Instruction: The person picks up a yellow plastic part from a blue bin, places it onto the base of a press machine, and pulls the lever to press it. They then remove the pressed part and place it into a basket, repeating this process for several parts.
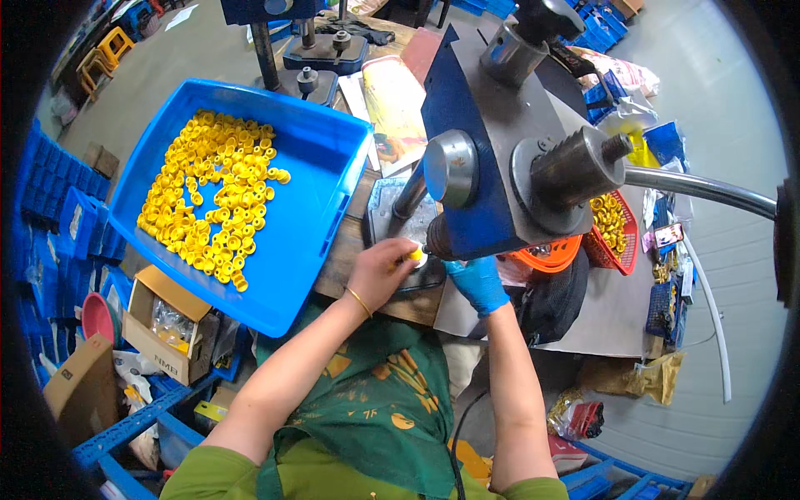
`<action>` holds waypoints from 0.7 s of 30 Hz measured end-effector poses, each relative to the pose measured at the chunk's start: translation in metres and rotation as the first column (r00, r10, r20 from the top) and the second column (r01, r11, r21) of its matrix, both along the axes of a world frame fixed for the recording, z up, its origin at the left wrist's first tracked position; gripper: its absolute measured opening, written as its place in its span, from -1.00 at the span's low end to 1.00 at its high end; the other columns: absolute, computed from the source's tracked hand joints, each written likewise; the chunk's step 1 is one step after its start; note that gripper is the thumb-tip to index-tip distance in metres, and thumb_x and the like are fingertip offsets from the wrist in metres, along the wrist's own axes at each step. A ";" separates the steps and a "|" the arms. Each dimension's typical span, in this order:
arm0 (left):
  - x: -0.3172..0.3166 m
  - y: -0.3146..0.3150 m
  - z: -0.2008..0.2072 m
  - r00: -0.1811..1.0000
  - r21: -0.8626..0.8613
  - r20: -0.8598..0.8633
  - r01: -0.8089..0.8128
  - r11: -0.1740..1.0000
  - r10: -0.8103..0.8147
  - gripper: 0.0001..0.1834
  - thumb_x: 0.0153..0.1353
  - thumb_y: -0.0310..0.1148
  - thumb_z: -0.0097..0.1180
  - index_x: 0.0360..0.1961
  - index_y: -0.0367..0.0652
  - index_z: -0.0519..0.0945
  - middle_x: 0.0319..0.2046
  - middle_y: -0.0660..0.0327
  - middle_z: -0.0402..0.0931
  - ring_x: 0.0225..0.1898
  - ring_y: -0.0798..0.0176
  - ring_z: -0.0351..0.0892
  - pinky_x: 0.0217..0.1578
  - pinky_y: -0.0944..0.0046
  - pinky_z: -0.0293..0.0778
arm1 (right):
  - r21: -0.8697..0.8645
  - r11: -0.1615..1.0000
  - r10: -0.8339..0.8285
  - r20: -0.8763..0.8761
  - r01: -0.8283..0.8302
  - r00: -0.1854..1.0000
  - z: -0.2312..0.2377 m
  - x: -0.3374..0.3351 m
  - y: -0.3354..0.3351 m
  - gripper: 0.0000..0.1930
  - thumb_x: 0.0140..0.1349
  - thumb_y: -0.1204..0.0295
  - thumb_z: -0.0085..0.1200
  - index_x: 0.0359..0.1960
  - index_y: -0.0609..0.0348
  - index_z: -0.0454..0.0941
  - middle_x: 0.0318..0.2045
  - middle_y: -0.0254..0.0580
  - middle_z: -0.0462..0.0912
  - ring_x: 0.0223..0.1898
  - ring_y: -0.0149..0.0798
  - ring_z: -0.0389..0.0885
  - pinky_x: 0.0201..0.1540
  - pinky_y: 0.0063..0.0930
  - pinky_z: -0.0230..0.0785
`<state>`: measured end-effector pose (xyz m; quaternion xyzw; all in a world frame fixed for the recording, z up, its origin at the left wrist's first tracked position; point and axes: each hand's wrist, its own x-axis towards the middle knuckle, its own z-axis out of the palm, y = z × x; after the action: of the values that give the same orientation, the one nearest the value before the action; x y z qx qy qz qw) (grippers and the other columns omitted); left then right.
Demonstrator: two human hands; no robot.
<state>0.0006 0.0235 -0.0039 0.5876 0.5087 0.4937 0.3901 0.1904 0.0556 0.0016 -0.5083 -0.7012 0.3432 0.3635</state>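
Note:
My bare left hand (379, 273), with a thin bangle at the wrist, pinches a small yellow ring-shaped plastic piece (416, 255) over the base of a blue bench press (508, 142). The press's dark ram (438, 237) stands right beside that piece. Close by on the right is my right hand (480, 286) in a blue glove. Its fingertips reach under the press head and are hidden, so what they hold does not show. Many similar yellow pieces (218, 187) lie loose in a large blue tray (312, 146) to the left.
Right of the press stand an orange basket (552, 255) and a red basket (590, 247) of yellowish parts. A long metal lever (700, 180) extends right from the press. Another press (325, 52) stands behind. An open cardboard box (162, 329) sits below the tray.

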 end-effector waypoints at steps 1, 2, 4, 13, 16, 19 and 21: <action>0.002 0.001 -0.003 0.996 0.113 -0.069 0.055 0.992 -0.047 -0.75 -0.07 -0.52 0.20 -0.29 -0.24 0.55 -0.27 0.13 0.52 -0.25 0.20 0.53 -0.22 0.35 0.43 | 0.000 1.000 0.000 0.001 0.000 1.000 0.009 -0.002 -0.001 -0.79 -0.06 0.41 0.12 -0.37 0.23 0.53 -0.38 -0.03 0.55 -0.33 -0.12 0.51 -0.24 -0.32 0.34; 0.002 0.002 -0.002 0.996 0.114 -0.086 0.045 0.992 -0.036 -0.75 -0.08 -0.50 0.21 -0.30 -0.24 0.56 -0.27 0.10 0.52 -0.26 0.16 0.53 -0.25 0.32 0.43 | -0.014 0.999 0.039 0.070 -0.038 0.997 0.024 -0.007 -0.003 -0.78 -0.07 0.41 0.13 -0.35 0.22 0.53 -0.40 -0.04 0.56 -0.35 -0.13 0.52 -0.26 -0.32 0.35; 0.001 0.001 0.001 0.999 0.089 -0.040 -0.016 0.996 0.020 -0.75 -0.09 -0.50 0.22 -0.30 -0.24 0.56 -0.29 0.11 0.52 -0.28 0.17 0.53 -0.27 0.33 0.42 | -0.089 0.989 0.127 0.146 -0.115 0.981 0.037 -0.011 -0.005 -0.73 -0.10 0.39 0.17 -0.32 0.19 0.54 -0.40 -0.02 0.56 -0.37 -0.09 0.54 -0.31 -0.34 0.36; -0.025 -0.012 -0.003 0.740 -0.444 0.625 0.075 0.893 0.249 -0.76 0.12 -0.49 -0.09 -0.18 -0.21 0.50 -0.44 0.34 0.39 -0.48 0.51 0.31 -0.46 0.53 0.27 | 0.005 0.948 0.287 0.424 -0.319 0.859 0.037 -0.028 0.011 -0.67 -0.09 0.37 0.21 -0.25 0.20 0.50 -0.36 -0.05 0.56 -0.33 -0.10 0.51 -0.25 -0.31 0.34; -0.028 -0.014 -0.004 0.747 -0.434 0.627 0.100 0.895 0.221 -0.65 0.08 -0.59 -0.24 -0.10 -0.25 0.44 -0.37 0.32 0.35 -0.45 0.51 0.27 -0.44 0.54 0.24 | -0.063 0.943 0.325 0.400 -0.328 0.857 0.031 -0.030 0.013 -0.63 -0.09 0.40 0.26 -0.23 0.26 0.45 -0.34 -0.12 0.54 -0.32 -0.27 0.50 -0.21 -0.41 0.35; -0.029 -0.016 -0.005 0.768 -0.457 0.600 0.097 0.884 0.226 -0.67 0.09 -0.59 -0.21 -0.09 -0.26 0.43 -0.30 0.27 0.37 -0.37 0.48 0.34 -0.39 0.52 0.29 | -0.055 0.959 0.284 0.256 -0.279 0.924 0.021 -0.032 0.008 -0.65 -0.07 0.36 0.21 -0.24 0.23 0.48 -0.30 -0.04 0.54 -0.28 -0.10 0.49 -0.21 -0.31 0.32; -0.022 -0.017 -0.003 0.761 -0.399 0.619 0.092 0.912 0.194 -0.68 0.11 -0.60 -0.20 -0.09 -0.27 0.43 -0.28 0.26 0.39 -0.33 0.46 0.38 -0.36 0.50 0.33 | -0.082 0.971 0.237 0.158 -0.227 0.959 0.021 -0.024 0.003 -0.67 -0.05 0.31 0.17 -0.24 0.19 0.51 -0.26 0.04 0.54 -0.24 0.09 0.49 -0.21 -0.19 0.30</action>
<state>-0.0219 0.0069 -0.0070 0.2725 0.4500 0.5594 0.6406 0.1659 0.0587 0.0223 -0.4607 -0.7727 0.3618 0.2446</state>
